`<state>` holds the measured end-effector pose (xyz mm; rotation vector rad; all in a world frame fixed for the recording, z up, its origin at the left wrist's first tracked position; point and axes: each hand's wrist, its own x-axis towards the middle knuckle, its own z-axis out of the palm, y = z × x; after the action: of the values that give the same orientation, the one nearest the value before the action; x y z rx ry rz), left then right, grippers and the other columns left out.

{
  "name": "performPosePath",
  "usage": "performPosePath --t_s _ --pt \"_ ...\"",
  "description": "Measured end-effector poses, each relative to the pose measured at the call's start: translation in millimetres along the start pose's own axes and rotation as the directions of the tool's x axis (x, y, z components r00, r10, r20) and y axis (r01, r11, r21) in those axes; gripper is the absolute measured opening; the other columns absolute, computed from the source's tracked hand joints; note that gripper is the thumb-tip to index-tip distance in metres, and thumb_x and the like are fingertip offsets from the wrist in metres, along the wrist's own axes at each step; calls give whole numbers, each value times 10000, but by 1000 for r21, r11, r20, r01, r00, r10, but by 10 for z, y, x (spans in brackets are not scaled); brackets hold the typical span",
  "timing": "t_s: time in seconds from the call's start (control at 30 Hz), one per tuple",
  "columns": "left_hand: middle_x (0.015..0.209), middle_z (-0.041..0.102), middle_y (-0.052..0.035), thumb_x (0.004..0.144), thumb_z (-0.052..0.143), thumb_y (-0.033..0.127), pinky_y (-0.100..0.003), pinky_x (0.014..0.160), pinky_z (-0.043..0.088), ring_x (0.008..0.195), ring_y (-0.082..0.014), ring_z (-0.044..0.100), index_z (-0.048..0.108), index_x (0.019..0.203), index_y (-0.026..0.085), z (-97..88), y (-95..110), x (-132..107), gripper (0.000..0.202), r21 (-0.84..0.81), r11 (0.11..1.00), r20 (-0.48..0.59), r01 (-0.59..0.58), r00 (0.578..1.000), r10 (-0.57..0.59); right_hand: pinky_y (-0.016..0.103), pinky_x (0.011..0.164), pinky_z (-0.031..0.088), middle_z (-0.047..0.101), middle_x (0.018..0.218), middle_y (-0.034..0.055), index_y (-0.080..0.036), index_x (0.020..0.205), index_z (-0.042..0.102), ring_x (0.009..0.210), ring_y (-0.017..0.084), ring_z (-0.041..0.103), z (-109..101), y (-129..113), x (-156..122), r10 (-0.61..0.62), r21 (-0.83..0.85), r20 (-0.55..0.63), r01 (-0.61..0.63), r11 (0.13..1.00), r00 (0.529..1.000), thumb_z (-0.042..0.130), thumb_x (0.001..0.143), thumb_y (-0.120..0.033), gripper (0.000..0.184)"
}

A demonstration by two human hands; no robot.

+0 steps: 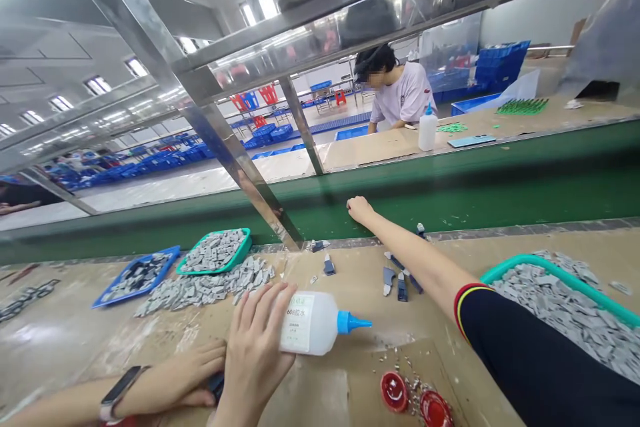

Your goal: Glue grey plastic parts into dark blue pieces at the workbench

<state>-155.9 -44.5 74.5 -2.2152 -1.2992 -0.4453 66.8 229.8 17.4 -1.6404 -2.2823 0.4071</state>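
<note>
Our left hand (255, 353) is clamped over the glue bottle (313, 323), fingers spread across it. The bottle lies on its side on the bench (320, 400), blue nozzle pointing right. The wrist is cut off by the bottom edge.

Our right hand (360, 209) is stretched out over the bench and rests on the green belt (450, 200), fingers curled. We can't see whether they hold anything. The black sleeve (530, 353) runs off the lower right corner.

A third arm comes in from the left edge. Its hand (195, 370), with a watch (120, 393), lies just beside our left hand. Its fingers are mostly hidden, next to a dark part (216, 385) we can't make out.

Room: the steel post (235, 167) comes down just left of our right hand. Dark parts (395, 280) sit under that forearm. Red caps (395, 391) lie right of the bottle, near the bottom edge. The right teal tray (565, 300) touches the sleeve and is cut off by the frame. The left teal tray (215, 252), blue tray (135, 277) and grey pile (200, 287) lie beyond the bottle, to the left. A person (400, 93) works across the belt.
</note>
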Motion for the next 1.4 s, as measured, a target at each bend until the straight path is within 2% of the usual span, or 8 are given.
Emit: performPosePath --t_s 0.13,0.3,0.47,0.67,0.8,0.97,1.2,1.4 --pt "1167 624 -119 680 566 152 -503 1038 307 1115 -322 533 546 1211 187 36 93 -14 532 -19 1000 -31 -3 1000 3 418 854 498 563 1202 89 -175 1170 557 1011 209 583 -218 491 -282 4 -4 31 -4 1000 1000 537 911 -310 292" --pt "1171 627 -122 694 581 177 -484 1042 307 1125 -318 523 587 1194 188 83 241 -45 499 -60 998 -26 -21 999 20 403 825 510 598 1144 81 -154 1123 581 963 198 606 -519 957 -1017 -22 45 164 14 999 986 555 902 -313 274" --pt "1215 607 -120 725 562 172 -490 1068 258 1175 -318 490 574 1239 211 27 372 -93 515 -72 996 21 -43 999 45 197 765 450 696 1000 30 -137 1138 628 837 103 627 -621 767 -1715 -147 125 202 123 984 968 498 899 -338 337" --pt "1254 580 -118 710 548 112 -526 1084 204 1211 -325 459 520 1303 243 -107 562 -70 607 -57 991 49 -122 991 125 292 897 417 669 1135 39 -215 1147 639 1018 203 582 -903 417 -2658 -180 103 38 176 979 983 527 877 -334 316" --pt "1270 570 -116 691 524 56 -561 1093 150 1227 -329 451 506 1308 248 -172 699 -21 647 -8 976 88 -217 972 216 432 942 375 641 1136 103 -197 1157 622 1095 297 514 -1006 416 -3590 -22 26 -140 25 999 990 458 900 -369 350" --pt "1262 576 -120 694 510 36 -562 1088 161 1224 -324 460 524 1286 239 -224 857 47 626 20 955 110 -297 950 294 434 888 411 683 1035 85 -208 1085 647 1016 304 560 -768 823 -4445 337 -52 -301 -368 928 892 452 871 -406 351" --pt "1266 575 -123 663 519 13 -561 1092 164 1223 -325 462 515 1297 250 -292 933 114 677 -1 951 148 -309 940 306 440 850 418 682 984 135 -175 1097 651 1027 326 556 -454 1218 -4699 451 -127 -349 -519 845 821 477 846 -431 399" --pt "1268 574 -124 647 519 12 -563 1098 146 1231 -327 455 508 1305 247 -313 911 115 699 24 954 177 -298 941 289 446 857 410 714 874 101 -199 867 718 906 296 626 -554 1234 -4570 431 -94 -277 -471 877 859 506 831 -411 301"
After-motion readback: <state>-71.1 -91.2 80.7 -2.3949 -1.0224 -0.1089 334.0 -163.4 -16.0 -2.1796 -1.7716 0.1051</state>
